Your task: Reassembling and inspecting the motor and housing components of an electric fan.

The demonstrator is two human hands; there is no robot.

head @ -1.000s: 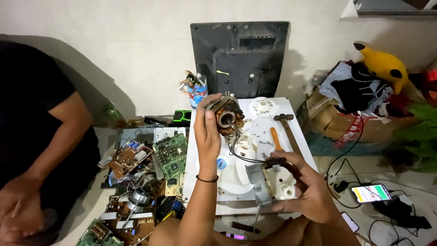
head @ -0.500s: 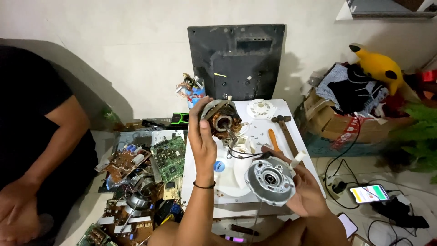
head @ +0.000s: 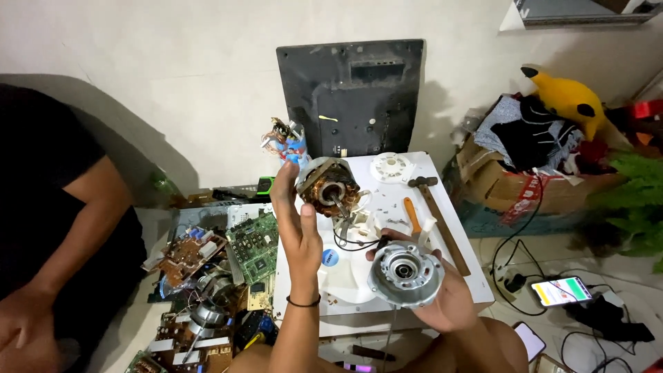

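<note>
My left hand (head: 298, 220) is raised above a small white table (head: 461, 222) and grips an electric motor core (head: 327, 186) with copper windings and a shaft pointing toward me. Lower and to the right, my right hand (head: 442, 297) cradles a round grey metal motor end cover (head: 405, 272) from below, its open face turned up. Black wires (head: 359, 242) hang from the motor down to the table between the two hands.
A hammer (head: 435, 211), an orange-handled screwdriver (head: 412, 215) and a white round plastic part (head: 391, 167) lie on the table. Circuit boards (head: 253, 246) and scrap cover the floor at left. Another person's arm (head: 65, 235) is at far left. A dark panel (head: 352, 97) leans on the wall; a phone (head: 560, 291) lies at right.
My right hand has swapped a white plastic piece for the grey end cover and lifted it. The left hand has kept the motor core raised, turning it slightly.
</note>
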